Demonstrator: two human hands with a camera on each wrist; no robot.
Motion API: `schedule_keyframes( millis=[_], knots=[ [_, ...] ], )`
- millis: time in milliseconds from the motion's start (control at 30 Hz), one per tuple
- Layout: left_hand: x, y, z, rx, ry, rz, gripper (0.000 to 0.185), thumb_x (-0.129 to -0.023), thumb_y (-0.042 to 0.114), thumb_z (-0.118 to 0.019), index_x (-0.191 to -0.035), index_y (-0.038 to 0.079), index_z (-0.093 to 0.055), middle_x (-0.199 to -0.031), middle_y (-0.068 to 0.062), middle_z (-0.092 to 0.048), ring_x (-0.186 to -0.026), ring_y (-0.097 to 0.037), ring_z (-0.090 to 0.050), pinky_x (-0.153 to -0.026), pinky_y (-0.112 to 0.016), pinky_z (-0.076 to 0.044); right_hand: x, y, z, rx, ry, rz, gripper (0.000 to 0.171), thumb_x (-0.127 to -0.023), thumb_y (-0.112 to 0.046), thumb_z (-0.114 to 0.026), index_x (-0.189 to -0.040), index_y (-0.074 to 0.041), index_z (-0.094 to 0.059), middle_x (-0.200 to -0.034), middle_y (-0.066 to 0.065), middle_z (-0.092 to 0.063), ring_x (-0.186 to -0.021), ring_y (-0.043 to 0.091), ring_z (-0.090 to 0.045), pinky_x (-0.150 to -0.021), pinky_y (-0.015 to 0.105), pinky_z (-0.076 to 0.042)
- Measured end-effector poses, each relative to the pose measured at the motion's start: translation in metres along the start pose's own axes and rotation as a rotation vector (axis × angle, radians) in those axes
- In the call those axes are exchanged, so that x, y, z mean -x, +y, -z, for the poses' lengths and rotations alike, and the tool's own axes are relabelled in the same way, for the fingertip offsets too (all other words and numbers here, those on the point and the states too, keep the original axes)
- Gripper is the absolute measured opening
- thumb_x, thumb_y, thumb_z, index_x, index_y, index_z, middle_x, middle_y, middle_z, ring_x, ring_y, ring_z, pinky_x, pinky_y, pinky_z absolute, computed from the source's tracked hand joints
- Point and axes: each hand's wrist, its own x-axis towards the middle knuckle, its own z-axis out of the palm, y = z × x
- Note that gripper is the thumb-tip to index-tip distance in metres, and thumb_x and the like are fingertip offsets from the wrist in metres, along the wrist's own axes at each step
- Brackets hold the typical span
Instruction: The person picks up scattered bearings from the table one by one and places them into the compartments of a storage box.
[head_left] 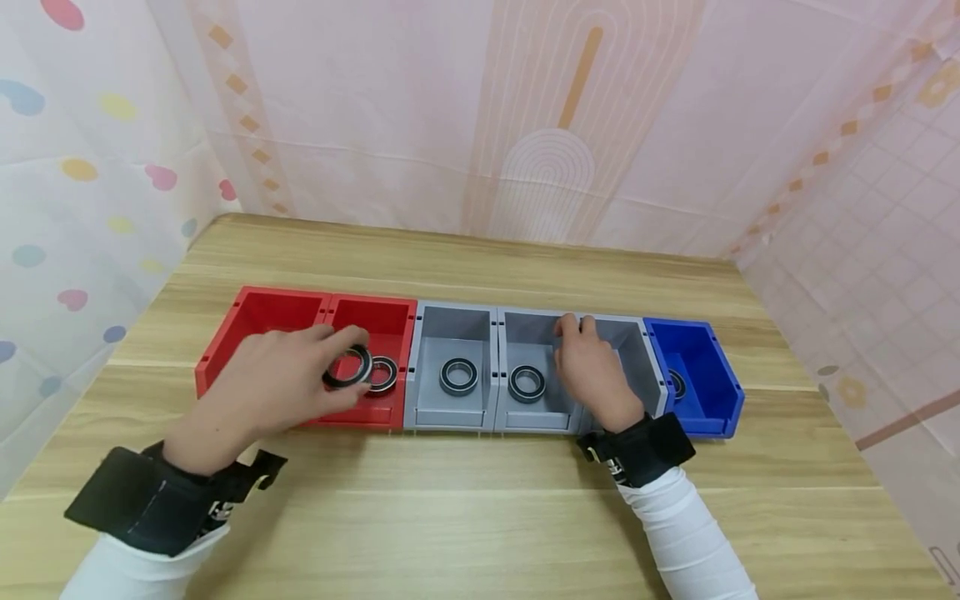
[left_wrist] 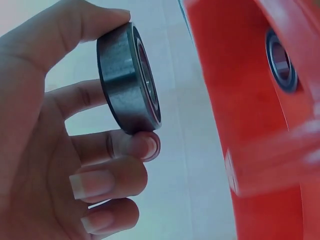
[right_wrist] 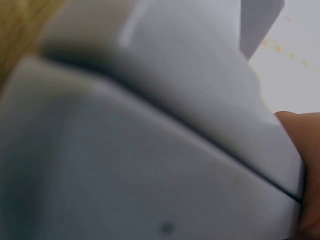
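Note:
My left hand (head_left: 339, 360) pinches a black-and-steel bearing ring (head_left: 348, 367) between thumb and fingers, just above the second red bin (head_left: 375, 321). Close up in the left wrist view, that ring (left_wrist: 127, 77) stands on edge between my fingertips (left_wrist: 135, 146), beside the red bin wall (left_wrist: 240, 100). Another bearing (head_left: 383, 374) lies in that red bin. My right hand (head_left: 576, 327) lies over the third grey bin (head_left: 637, 350), its fingers stretched to the back wall and covering the bin's inside. The right wrist view shows only a blurred grey bin wall (right_wrist: 150, 125).
Six bins stand in a row on the wooden table (head_left: 480, 517): two red, three grey, one blue (head_left: 708, 375). Single bearings lie in the first grey bin (head_left: 458, 377), the second grey bin (head_left: 527, 383) and the blue bin (head_left: 677, 383). Patterned fabric walls close three sides.

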Motion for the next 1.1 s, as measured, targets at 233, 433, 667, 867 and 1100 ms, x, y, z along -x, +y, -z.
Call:
schedule_keyframes(
  millis=[233,433,667,867,1100],
  knots=[
    [0.001,-0.026,0.005,-0.018,0.005,0.125,0.06,-0.077,0.038,-0.076,-0.125,0.01,-0.053,-0.094,-0.013,-0.061,-0.068,-0.022,-0.058,-0.058,-0.042,-0.052,0.0,0.0,0.003,-0.021,-0.008,-0.003,0.023,-0.094,-0.007,-0.053,-0.115,-0.001,-0.047,-0.099,0.02,-0.045,-0.05,0.024,-0.043,-0.046,0.032,-0.036],
    [0.002,-0.048,0.003,-0.025,-0.023,0.208,0.058,-0.081,0.036,-0.071,-0.126,0.008,-0.048,-0.101,-0.022,-0.057,-0.071,-0.03,-0.058,-0.053,-0.045,-0.051,0.001,0.0,0.002,-0.013,-0.002,0.001,0.022,-0.094,-0.006,-0.053,-0.115,-0.001,-0.047,-0.099,0.021,-0.045,-0.05,0.024,-0.042,-0.045,0.032,-0.036],
    [0.002,-0.065,0.001,0.006,-0.065,0.249,0.057,-0.08,0.034,-0.073,-0.123,0.007,-0.047,-0.098,-0.022,-0.055,-0.068,-0.029,-0.058,-0.052,-0.045,-0.051,0.003,0.001,0.001,-0.009,0.013,0.008,0.021,-0.094,-0.005,-0.052,-0.114,-0.001,-0.047,-0.098,0.02,-0.045,-0.048,0.023,-0.042,-0.045,0.032,-0.036],
    [0.003,-0.072,-0.002,0.012,-0.064,0.282,0.062,-0.076,0.032,-0.077,-0.124,0.005,-0.049,-0.1,-0.025,-0.057,-0.073,-0.033,-0.059,-0.055,-0.049,-0.052,0.002,0.002,0.0,-0.004,0.014,0.009,0.021,-0.094,-0.006,-0.052,-0.114,-0.001,-0.047,-0.098,0.02,-0.045,-0.048,0.023,-0.042,-0.044,0.032,-0.036],
    [0.003,-0.076,-0.008,-0.016,-0.155,0.285,0.059,-0.077,0.03,-0.074,-0.124,0.004,-0.051,-0.086,-0.018,-0.057,-0.068,-0.029,-0.056,-0.052,-0.044,-0.048,0.0,0.0,0.002,-0.004,-0.007,0.006,0.022,-0.095,-0.006,-0.052,-0.115,-0.001,-0.047,-0.098,0.02,-0.045,-0.05,0.024,-0.043,-0.045,0.032,-0.036]
  ],
)
